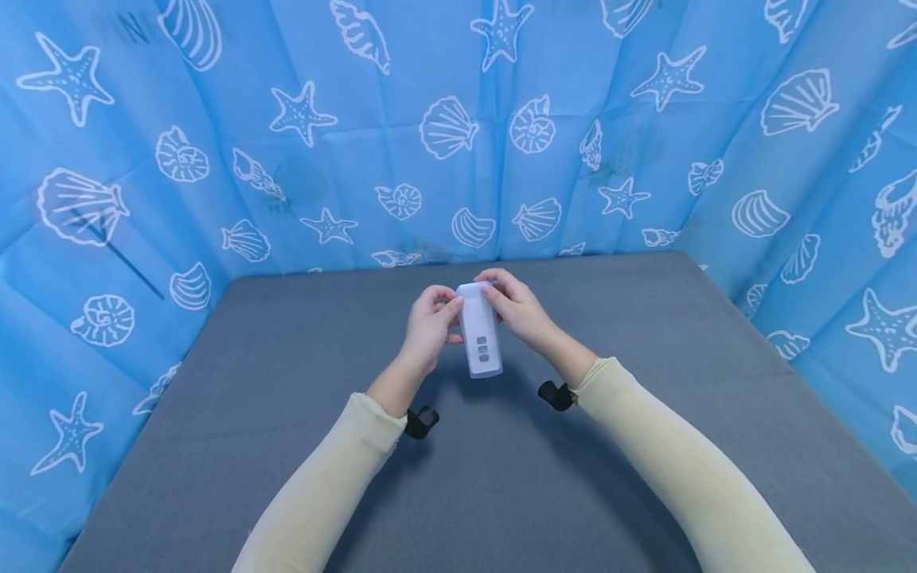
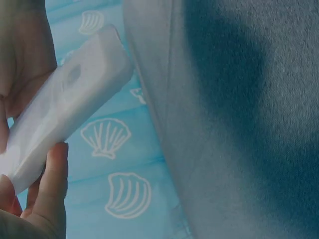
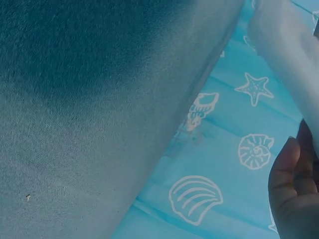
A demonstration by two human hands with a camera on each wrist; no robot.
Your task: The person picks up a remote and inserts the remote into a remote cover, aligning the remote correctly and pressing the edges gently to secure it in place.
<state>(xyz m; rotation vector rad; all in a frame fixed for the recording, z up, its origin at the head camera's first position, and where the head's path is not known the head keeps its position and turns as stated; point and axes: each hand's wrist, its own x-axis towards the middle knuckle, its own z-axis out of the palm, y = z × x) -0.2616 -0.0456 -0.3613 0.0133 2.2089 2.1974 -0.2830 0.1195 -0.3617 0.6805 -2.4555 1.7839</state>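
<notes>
A white oblong case (image 1: 474, 322) with three small grey marks in a row near its lower end is held up above the table, tilted. My left hand (image 1: 427, 325) pinches its upper left side, thumb on the front face. From the right, my right hand (image 1: 526, 313) grips the upper right corner, its thumb on the face and fingers behind. In the left wrist view the case (image 2: 70, 97) looks smooth with bevelled edges, and fingers are curled around its underside. Only part of the case (image 3: 289, 50) shows in the right wrist view.
The grey cloth-covered table (image 1: 473, 493) spreads beneath both arms. A blue curtain (image 1: 401, 159) printed with white shells and starfish hangs behind it and along both sides. A black strap-like piece (image 1: 421, 422) sits at the left wrist, and another black piece (image 1: 556, 395) at the right.
</notes>
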